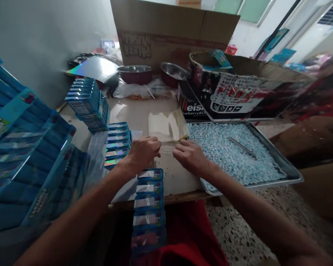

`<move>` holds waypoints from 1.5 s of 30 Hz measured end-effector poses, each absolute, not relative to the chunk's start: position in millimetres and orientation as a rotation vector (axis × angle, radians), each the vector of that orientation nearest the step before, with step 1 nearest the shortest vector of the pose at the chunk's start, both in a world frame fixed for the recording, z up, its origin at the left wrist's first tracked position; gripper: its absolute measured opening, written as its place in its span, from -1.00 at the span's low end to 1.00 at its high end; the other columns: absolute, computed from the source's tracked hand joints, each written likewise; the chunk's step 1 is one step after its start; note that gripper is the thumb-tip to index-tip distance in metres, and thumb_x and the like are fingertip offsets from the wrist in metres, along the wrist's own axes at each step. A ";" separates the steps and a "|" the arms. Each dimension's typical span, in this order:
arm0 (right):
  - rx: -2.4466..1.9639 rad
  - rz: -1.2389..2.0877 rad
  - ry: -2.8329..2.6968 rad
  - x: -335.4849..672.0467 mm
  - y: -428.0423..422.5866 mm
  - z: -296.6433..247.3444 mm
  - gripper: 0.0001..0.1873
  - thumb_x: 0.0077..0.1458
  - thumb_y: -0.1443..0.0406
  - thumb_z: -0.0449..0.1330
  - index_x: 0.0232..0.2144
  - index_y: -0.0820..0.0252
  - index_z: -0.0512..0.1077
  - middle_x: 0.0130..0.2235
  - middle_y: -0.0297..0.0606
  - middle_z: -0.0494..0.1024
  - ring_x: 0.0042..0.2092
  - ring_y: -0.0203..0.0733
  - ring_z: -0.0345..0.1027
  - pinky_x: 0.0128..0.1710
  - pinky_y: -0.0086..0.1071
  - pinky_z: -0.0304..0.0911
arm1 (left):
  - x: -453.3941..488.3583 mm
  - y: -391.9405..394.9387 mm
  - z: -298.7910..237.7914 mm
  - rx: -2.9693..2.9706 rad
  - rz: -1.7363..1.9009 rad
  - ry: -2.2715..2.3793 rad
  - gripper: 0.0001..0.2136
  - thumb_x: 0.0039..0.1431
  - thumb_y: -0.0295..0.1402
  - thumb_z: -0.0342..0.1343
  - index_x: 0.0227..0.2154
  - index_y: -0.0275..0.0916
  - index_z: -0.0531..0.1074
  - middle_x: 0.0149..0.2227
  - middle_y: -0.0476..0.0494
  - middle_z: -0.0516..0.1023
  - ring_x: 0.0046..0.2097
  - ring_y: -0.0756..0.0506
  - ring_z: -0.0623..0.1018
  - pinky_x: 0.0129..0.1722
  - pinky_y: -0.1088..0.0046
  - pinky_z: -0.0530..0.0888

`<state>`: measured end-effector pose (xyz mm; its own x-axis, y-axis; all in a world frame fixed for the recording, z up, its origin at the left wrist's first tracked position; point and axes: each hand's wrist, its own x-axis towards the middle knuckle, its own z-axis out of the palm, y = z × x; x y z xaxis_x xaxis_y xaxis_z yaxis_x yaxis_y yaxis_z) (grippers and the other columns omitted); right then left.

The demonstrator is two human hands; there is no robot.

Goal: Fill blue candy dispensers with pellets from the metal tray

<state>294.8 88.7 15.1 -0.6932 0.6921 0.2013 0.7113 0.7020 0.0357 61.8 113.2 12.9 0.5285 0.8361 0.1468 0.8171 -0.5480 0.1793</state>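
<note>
My left hand (144, 152) is closed, fingers curled and pressed together, above the table just right of a row of blue packets (118, 140). Level with it, my right hand (191, 157) is also closed, near the left edge of the metal tray. Whatever either hand pinches is too small or hidden to make out. Just beyond both hands lies a stack of pale yellowish sheets (165, 125). Below my left hand, a second row of blue packets (149, 202) runs toward my body past the table edge.
The metal tray (294, 180) holds many small pale-blue pieces, with a metal tool (242, 147) lying on them. Blue boxes are stacked at left (86, 98) and piled high nearer me (30, 155). Behind stand metal bowls (135, 75) and an open carton (238, 92).
</note>
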 end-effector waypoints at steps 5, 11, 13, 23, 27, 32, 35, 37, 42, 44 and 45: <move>-1.572 0.192 -2.695 289.2 90.6 -36.8 -0.70 0.22 0.15 0.36 -0.15 0.24 0.47 -0.16 -0.15 0.61 -0.16 -0.11 0.44 -0.27 -0.35 0.07 | 72.1 135.6 -25.1 2.373 0.099 1.235 -0.68 0.05 -0.15 0.35 -0.23 -0.22 0.47 -0.28 -0.05 0.52 -0.23 -0.11 0.48 -0.30 0.44 0.27; -1.676 0.340 -2.721 277.6 91.2 -40.3 -0.63 0.33 -0.01 0.18 -0.15 0.17 0.51 -0.16 -0.11 0.66 -0.12 -0.02 0.54 -0.25 -0.34 0.15 | 61.9 138.4 -58.4 2.243 0.156 1.086 -0.74 0.27 -0.32 -0.09 -0.27 -0.29 0.50 -0.25 -0.17 0.55 -0.18 -0.11 0.52 -0.13 0.40 0.40; -1.630 0.269 -2.804 273.1 87.2 -42.6 -0.75 0.34 0.11 0.20 -0.12 0.15 0.51 -0.16 -0.11 0.66 -0.12 0.00 0.55 -0.22 -0.32 0.18 | 57.6 132.5 -67.5 2.192 0.171 1.157 -0.76 0.17 -0.42 -0.04 -0.26 -0.30 0.54 -0.26 -0.18 0.57 -0.17 -0.11 0.54 -0.10 0.40 0.43; -1.656 0.332 -2.700 232.9 55.6 -55.4 -0.85 0.32 0.30 0.14 -0.24 0.13 0.53 -0.18 -0.15 0.60 -0.11 -0.05 0.49 -0.25 -0.30 0.24 | 19.3 78.1 -68.2 2.372 0.249 1.842 -0.81 0.20 -0.40 0.07 -0.45 -0.19 0.56 -0.32 -0.18 0.50 -0.17 -0.17 0.48 -0.17 0.35 0.35; -1.689 0.453 -2.628 228.1 52.8 -59.4 -0.85 0.32 0.30 0.13 -0.19 0.08 0.53 -0.19 -0.21 0.62 -0.18 -0.12 0.52 -0.33 -0.35 0.20 | 14.8 61.9 -59.2 2.340 0.048 1.922 -0.79 0.31 -0.39 -0.05 -0.39 -0.21 0.46 -0.30 -0.13 0.51 -0.30 -0.10 0.46 -0.41 0.37 0.15; -1.680 0.658 -2.671 230.8 60.9 -50.7 -0.80 0.27 0.33 0.18 -0.22 0.08 0.63 -0.19 -0.19 0.68 -0.15 -0.07 0.57 -0.29 -0.36 0.23 | 0.3 53.9 -36.5 2.317 -0.167 1.488 -0.93 0.16 -0.44 0.08 -0.42 -0.19 0.42 -0.37 -0.03 0.50 -0.39 -0.05 0.44 -0.40 0.38 0.11; -1.646 0.760 -2.633 235.2 68.8 -44.2 -0.76 0.21 0.35 0.21 -0.19 0.04 0.68 -0.17 -0.21 0.71 -0.12 -0.05 0.57 -0.22 -0.34 0.25 | -4.1 57.3 -28.9 2.313 -0.233 1.473 -0.89 0.14 -0.46 0.09 -0.49 -0.20 0.40 -0.40 -0.07 0.50 -0.37 -0.08 0.45 -0.39 0.37 0.11; -1.630 0.806 -2.550 239.3 73.0 -42.2 -0.76 0.18 0.35 0.24 -0.20 0.00 0.69 -0.18 -0.26 0.71 -0.13 -0.07 0.56 -0.20 -0.34 0.26 | -3.1 59.1 -25.2 2.294 -0.153 1.509 -0.84 0.23 -0.43 0.03 -0.46 -0.20 0.42 -0.35 -0.10 0.53 -0.34 -0.10 0.48 -0.38 0.37 0.14; -1.579 0.862 -2.230 249.8 67.8 -29.4 -0.85 0.12 0.36 0.32 -0.32 0.05 0.70 -0.25 -0.26 0.67 -0.21 -0.13 0.53 -0.23 -0.35 0.29 | 2.8 41.8 -11.1 2.448 0.115 1.706 -0.78 0.35 -0.36 -0.03 -0.39 -0.16 0.46 -0.37 -0.08 0.54 -0.34 -0.11 0.49 -0.40 0.33 0.15; -1.510 0.834 -2.130 251.9 55.9 -18.7 -0.87 0.17 0.33 0.31 -0.31 0.06 0.69 -0.25 -0.24 0.66 -0.24 -0.14 0.53 -0.24 -0.34 0.32 | 3.0 27.5 -5.9 2.572 0.273 1.763 -0.77 0.37 -0.35 -0.02 -0.39 -0.16 0.48 -0.38 -0.07 0.55 -0.30 -0.12 0.51 -0.36 0.33 0.21; -1.481 0.806 -2.102 252.0 48.4 -13.2 -0.86 0.20 0.31 0.29 -0.29 0.05 0.69 -0.25 -0.23 0.66 -0.25 -0.13 0.53 -0.23 -0.32 0.34 | 2.9 20.6 -4.0 2.605 0.370 1.778 -0.78 0.37 -0.35 0.00 -0.37 -0.15 0.50 -0.36 -0.06 0.56 -0.27 -0.12 0.53 -0.32 0.34 0.26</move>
<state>252.0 48.4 -13.2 -0.3274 0.9446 0.0246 0.6863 0.2556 -0.6810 2.9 20.6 -4.0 0.3459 0.9145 0.2101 0.9223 -0.3725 0.1030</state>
